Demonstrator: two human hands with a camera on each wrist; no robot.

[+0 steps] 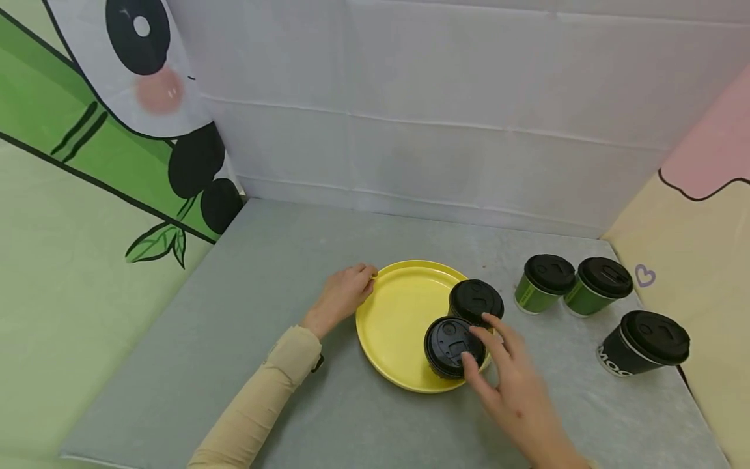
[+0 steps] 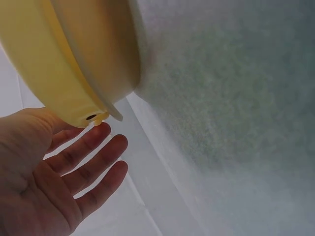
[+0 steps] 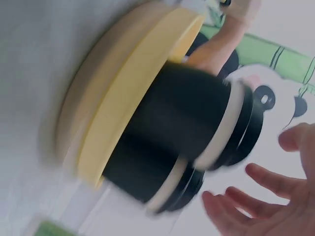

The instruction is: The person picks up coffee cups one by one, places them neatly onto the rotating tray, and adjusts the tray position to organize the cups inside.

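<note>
A round yellow tray (image 1: 391, 319) lies on the grey tabletop, with two black lidded paper coffee cups at its right side. The nearer cup (image 1: 451, 346) and the farther cup (image 1: 476, 298) stand close together, each with a pale band under its lid in the right wrist view. My left hand (image 1: 344, 292) pinches the tray's left rim between thumb and index finger, the other fingers spread in the left wrist view. Spread fingers of my right hand (image 1: 515, 391) hover by the two lids; the right wrist view shows a gap between those fingertips (image 3: 256, 169) and the cups.
Two green cups with black lids, one (image 1: 541, 283) beside the other (image 1: 597, 286), stand right of the tray. Nearer the table's right edge is another black cup (image 1: 644, 343) with white lettering. Printed cloth walls (image 1: 422, 130) border the grey table (image 1: 281, 241).
</note>
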